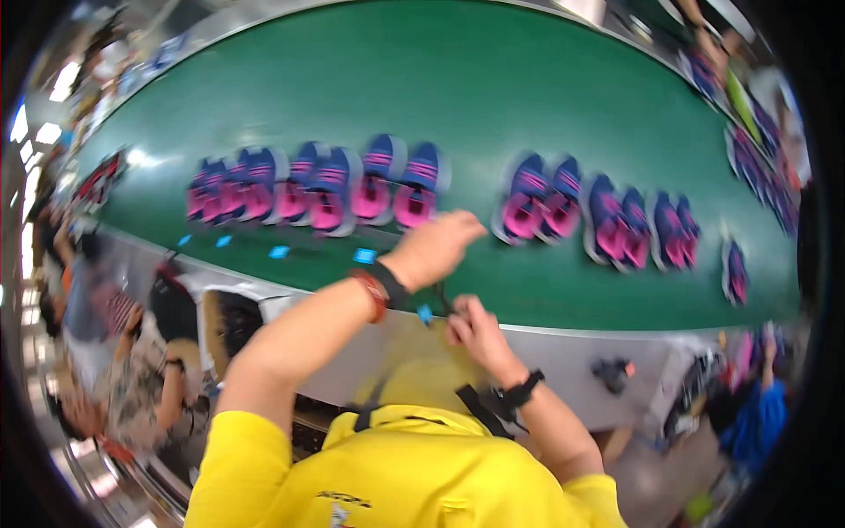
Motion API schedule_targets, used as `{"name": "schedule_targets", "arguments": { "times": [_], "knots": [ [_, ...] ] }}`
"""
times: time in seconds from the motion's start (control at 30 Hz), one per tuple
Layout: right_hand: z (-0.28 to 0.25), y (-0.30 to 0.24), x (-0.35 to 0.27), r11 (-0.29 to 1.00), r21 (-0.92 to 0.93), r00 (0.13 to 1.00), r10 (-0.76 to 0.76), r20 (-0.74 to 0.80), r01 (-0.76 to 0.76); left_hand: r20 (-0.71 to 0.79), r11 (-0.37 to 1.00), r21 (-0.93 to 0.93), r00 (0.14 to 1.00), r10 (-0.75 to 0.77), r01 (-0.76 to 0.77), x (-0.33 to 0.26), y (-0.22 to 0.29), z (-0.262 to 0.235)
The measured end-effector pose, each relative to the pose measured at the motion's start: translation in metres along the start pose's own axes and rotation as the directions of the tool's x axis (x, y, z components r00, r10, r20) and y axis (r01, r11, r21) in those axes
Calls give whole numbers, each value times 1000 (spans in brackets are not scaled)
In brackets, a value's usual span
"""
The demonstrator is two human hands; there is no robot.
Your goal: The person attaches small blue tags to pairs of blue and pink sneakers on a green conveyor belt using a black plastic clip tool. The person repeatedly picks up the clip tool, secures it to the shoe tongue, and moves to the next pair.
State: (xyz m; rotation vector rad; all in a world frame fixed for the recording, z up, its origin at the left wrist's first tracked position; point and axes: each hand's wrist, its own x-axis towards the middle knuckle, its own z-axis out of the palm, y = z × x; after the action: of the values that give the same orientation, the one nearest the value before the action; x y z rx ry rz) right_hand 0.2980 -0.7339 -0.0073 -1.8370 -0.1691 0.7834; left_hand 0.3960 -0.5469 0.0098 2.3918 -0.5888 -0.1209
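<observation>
My left hand [434,250] reaches over the near edge of the green table [546,97], its fingers bunched and pointing right, a little blurred. Just in front of it stands a blue and pink shoe [421,180]. My right hand [480,336] is closed at the table's near edge, pinching a thin dark cord [443,299] that runs up toward my left hand. Beside the cord hangs a small blue tag [425,314]. Whatever my left fingers grip, if anything, is hidden.
More matching shoes stand left [327,189] and right [607,220] along the table. Small blue tags [364,255] lie near its front edge. Other people work at the left [141,387], at the right [761,414] and at the far right [713,44].
</observation>
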Motion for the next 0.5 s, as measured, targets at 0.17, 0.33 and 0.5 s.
{"name": "schedule_targets", "arguments": {
  "times": [0.17, 0.33, 0.5],
  "knots": [
    [-59, -13, 5, 921, 387, 923, 188, -336, -46, 63, 990, 107, 994, 85, -91, 37, 7, 13],
    [-60, 0, 11, 869, 492, 877, 196, -439, 52, 131, 969, 141, 974, 184, -202, 57, -2, 32],
    [-44, 8, 20, 800, 597, 889, 229, -397, 60, 132, 983, 101, 982, 136, -150, 68, -11, 45]
  ]
}}
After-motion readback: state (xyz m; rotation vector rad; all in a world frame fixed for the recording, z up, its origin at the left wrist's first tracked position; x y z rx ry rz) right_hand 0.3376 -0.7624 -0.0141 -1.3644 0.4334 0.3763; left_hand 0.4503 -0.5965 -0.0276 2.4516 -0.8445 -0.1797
